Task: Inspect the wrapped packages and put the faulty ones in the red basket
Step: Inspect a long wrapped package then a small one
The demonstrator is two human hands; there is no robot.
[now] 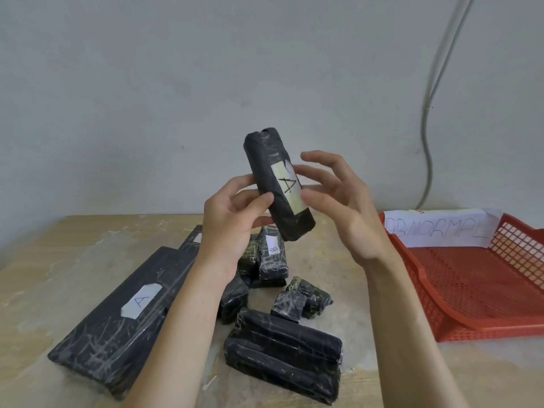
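Black plastic-wrapped oblong package (276,184) with cream label marked A in black; black wrapped packages on the table (282,351) streaked with whitish creases; red plastic mesh basket (471,293) with white paper sign (438,231); mottled beige tabletop (59,260); pale grey wall (176,83).

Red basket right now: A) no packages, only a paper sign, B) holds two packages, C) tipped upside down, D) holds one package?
A: the red basket shows bare mesh with only the paper sign at its back rim; the lifted package is in the left hand.
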